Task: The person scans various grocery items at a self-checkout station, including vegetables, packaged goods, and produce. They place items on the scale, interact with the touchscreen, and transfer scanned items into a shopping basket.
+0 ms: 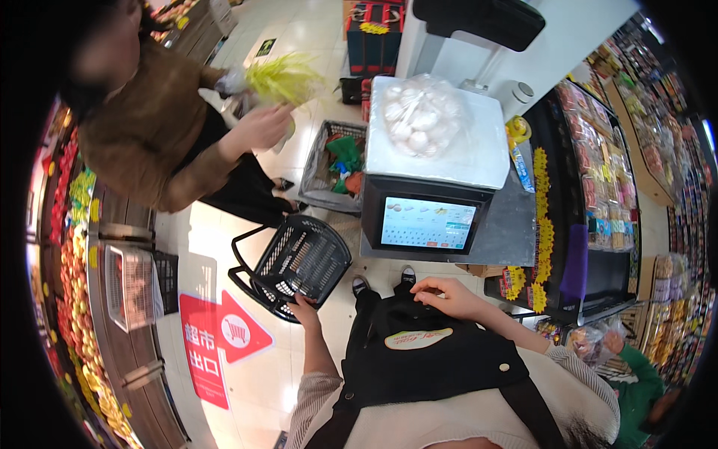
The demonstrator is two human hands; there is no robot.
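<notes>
My left hand [304, 310] grips the near rim of a black plastic shopping basket [314, 255]. The basket looks empty, its folding handles tipped toward the left. In front of my apron hovers my right hand [440, 296], loosely bent and holding nothing. Ahead of it stands a label scale with a lit touch screen [429, 223]. On the scale's white platform [488, 160] rests a clear plastic bag of white, roundish produce [418, 115], possibly mushrooms or eggs. A person in a brown jacket [151, 118] stands at the left with leafy yellow-green vegetables [283, 78].
A lined waste bin [331, 179] stands left of the scale, on a dark counter [507, 230]. Fruit shelves [84, 292] line the left; packaged-goods shelves [606, 185] line the right. A person in green [639, 387] is behind at right. A red arrow sign [235, 331] marks the floor.
</notes>
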